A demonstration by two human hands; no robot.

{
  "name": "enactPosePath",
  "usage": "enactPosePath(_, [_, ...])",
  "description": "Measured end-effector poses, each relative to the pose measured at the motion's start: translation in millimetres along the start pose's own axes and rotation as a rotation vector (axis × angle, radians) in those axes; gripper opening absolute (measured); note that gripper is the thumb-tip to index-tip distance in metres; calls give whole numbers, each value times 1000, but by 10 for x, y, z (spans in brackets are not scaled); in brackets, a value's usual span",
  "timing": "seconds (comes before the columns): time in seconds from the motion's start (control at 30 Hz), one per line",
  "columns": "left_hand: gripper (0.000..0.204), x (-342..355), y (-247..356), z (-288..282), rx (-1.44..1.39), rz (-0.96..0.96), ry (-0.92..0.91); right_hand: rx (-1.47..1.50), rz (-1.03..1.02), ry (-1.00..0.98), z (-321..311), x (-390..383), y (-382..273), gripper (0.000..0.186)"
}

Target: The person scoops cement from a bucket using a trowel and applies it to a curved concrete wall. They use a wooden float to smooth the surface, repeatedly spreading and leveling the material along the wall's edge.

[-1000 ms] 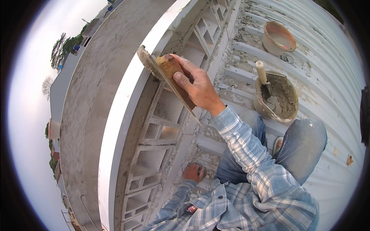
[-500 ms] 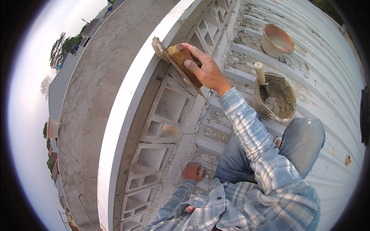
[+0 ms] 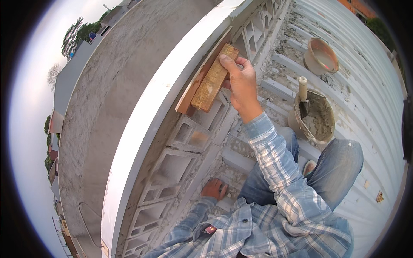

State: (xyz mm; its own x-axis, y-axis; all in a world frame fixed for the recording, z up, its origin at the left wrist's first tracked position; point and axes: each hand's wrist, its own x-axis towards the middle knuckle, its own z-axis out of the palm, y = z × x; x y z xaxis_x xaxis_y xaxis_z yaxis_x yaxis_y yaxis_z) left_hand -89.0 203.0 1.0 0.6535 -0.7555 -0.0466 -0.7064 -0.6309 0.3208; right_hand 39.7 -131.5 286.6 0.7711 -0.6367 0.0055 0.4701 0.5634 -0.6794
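My right hand [image 3: 242,86] is closed around the thick wooden grip of a plastering float [image 3: 214,79]. The float's long, thin board lies along the grey band [image 3: 162,129] just under a long white bar [image 3: 142,101], and appears to press against it. Below the float runs a row of pierced concrete vent blocks [image 3: 172,165], partly hidden by the tool and hand. My left hand [image 3: 213,189] leans on the rough ledge at the foot of the blocks, fingers apart and holding nothing.
Beside my knee stands a bucket [image 3: 316,118] of grey mortar with a trowel [image 3: 303,92] upright in it. Farther back sits another bucket [image 3: 322,56] with pale liquid. Ribbed metal roofing [image 3: 361,107] spreads to the right. Beyond the bar lies a rough grey surface [image 3: 112,103].
My right hand has turned the float from a tilted position, mortar at its top end, to lying along the band under the bar. That mortar lump no longer shows. My left hand stays put.
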Motion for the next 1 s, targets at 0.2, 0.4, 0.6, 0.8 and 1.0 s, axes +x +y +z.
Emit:
enactPosePath(0.2, [30, 5, 2, 5, 22, -25, 3, 24, -156, -184, 234, 87, -242, 54])
enactPosePath(0.4, [36, 43, 23, -83, 36, -71, -119, -93, -328, -237, -563, 615, -272, 53])
enactPosePath(0.6, [36, 95, 39, -47, 27, -93, -142, -355, -453, -240, -693, 854, 7, 53])
enactPosePath(0.8, [36, 19, 22, -59, 16, -89, -96, -483, -477, -466, -441, -15, 168, 58])
enactPosePath(1.0, [32, 76, 48, -59, 21, -88, -83, -141, -178, -568, -380, -376, 100, 50])
